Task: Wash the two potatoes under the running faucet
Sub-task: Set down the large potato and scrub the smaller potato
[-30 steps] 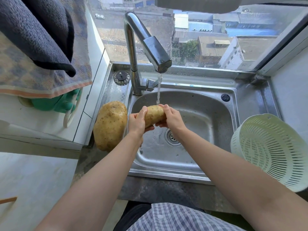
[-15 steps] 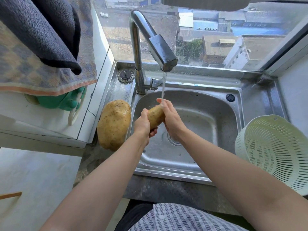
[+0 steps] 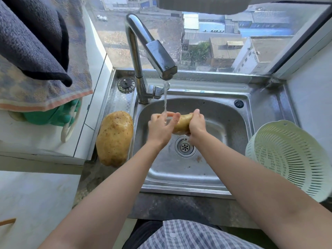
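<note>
A small yellow potato [image 3: 183, 123] is held over the steel sink [image 3: 224, 159], gripped at its left end by my left hand [image 3: 160, 129] and at its right end by my right hand [image 3: 196, 124]. Water runs from the chrome faucet [image 3: 152, 51] in a thin stream [image 3: 165, 97] onto my left fingers and the potato's left end. A second, much larger potato [image 3: 115, 138] lies on the counter at the sink's left rim, apart from both hands.
A white plastic colander [image 3: 287, 159] leans at the sink's right edge. The drain [image 3: 185, 146] sits below the hands. Towels [image 3: 36, 51] hang at the upper left over a green glove [image 3: 52, 115]. A window runs behind the sink.
Both hands and the small potato have shifted right under the stream. The potato has turned from tilted to lying level, with my hands now at its two ends.
</note>
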The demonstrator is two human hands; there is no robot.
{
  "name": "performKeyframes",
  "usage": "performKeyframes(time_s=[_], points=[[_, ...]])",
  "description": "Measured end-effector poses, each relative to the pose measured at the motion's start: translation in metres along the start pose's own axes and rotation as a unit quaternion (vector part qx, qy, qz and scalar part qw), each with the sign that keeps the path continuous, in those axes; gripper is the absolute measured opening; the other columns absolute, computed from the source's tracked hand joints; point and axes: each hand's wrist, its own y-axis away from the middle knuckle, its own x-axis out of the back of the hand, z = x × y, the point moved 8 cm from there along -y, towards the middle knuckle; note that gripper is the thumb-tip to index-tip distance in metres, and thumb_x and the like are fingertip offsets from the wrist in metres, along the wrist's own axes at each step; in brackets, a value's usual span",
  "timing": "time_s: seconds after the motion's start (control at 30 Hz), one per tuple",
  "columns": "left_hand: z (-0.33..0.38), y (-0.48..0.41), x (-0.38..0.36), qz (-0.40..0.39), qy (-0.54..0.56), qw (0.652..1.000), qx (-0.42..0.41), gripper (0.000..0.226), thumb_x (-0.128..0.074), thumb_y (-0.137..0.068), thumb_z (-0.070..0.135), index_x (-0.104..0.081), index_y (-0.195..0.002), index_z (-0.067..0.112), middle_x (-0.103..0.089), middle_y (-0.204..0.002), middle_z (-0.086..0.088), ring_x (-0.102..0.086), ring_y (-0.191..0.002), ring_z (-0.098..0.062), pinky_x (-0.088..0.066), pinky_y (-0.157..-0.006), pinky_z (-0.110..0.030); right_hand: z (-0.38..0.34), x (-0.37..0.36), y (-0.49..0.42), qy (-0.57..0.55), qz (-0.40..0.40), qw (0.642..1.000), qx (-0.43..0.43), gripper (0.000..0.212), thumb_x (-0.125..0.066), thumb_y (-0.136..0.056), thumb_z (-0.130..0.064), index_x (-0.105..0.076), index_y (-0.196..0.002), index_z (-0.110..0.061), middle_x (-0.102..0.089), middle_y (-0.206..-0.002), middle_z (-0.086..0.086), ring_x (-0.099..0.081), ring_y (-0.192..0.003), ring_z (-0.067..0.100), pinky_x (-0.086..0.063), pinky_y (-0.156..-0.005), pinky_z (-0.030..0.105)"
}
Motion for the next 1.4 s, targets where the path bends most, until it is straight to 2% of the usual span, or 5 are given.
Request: performKeyframes(time_s=[0.4, 0.67, 0.97, 1.2, 1.4], points=[[-0.033, -0.004, 0.01, 0.096, 0.202, 0.961, 0.163, 0.041, -0.028, -0.099, 0.036, -0.06, -0.091, 0.01, -0.067, -0.1, -0.03, -0.071, -0.071, -0.047, -0.046, -0.037, -0.027, -0.009, -0.028, 0.032, 0.082, -0.204, 0.971, 0.096, 0.042, -0.065, -0.092, -0.042, -0.052, -0.124, -0.017, -0.062, -0.11, 0.005, -0.061, -0.096, 0.02, -0.055, -0.083, 0.039], [-0.016, 0.007, 0.017, 0.094, 0.175, 0.977, 0.08, 0.026, -0.061, -0.087, 0.046, -0.062, -0.091, 0.021, -0.068, -0.095, -0.014, -0.072, -0.076, -0.033, -0.055, -0.042, -0.031, -0.011, -0.032, 0.029, 0.066, -0.116, 0.986, 0.103, 0.047, -0.028, -0.106, -0.048, -0.06, -0.111, -0.013, -0.065, -0.103, 0.006, -0.06, -0.083, 0.013, -0.048, -0.06, 0.02], [-0.029, 0.012, -0.002, 0.06, 0.33, 0.906, 0.258, 0.032, -0.037, -0.104, 0.027, -0.061, -0.103, 0.006, -0.063, -0.107, -0.022, -0.067, -0.09, -0.037, -0.059, -0.045, -0.038, -0.02, -0.032, 0.033, 0.124, -0.165, 0.959, 0.194, 0.03, -0.064, -0.094, -0.033, -0.057, -0.118, -0.016, -0.061, -0.102, -0.002, -0.062, -0.1, 0.019, -0.056, -0.088, 0.035], [-0.029, 0.006, 0.034, 0.114, -0.046, 0.991, 0.057, 0.039, -0.04, -0.105, 0.022, -0.061, -0.076, 0.007, -0.069, -0.08, -0.01, -0.056, -0.069, -0.023, -0.042, -0.062, -0.034, -0.017, -0.021, 0.018, 0.113, -0.022, 0.979, 0.168, 0.046, -0.038, -0.103, -0.04, -0.062, -0.08, -0.008, -0.059, -0.081, 0.003, -0.056, -0.084, 0.022, -0.052, -0.09, 0.046], [-0.041, -0.002, 0.002, 0.003, 0.126, 0.982, 0.14, 0.03, -0.04, -0.104, 0.019, -0.061, -0.124, 0.011, -0.067, -0.11, -0.008, -0.06, -0.1, -0.024, -0.047, -0.076, -0.034, -0.017, 0.008, 0.007, 0.103, 0.021, 0.986, 0.129, 0.043, -0.035, -0.101, -0.044, -0.063, -0.091, -0.012, -0.062, -0.091, 0.003, -0.062, -0.104, 0.031, -0.051, -0.099, 0.051]])
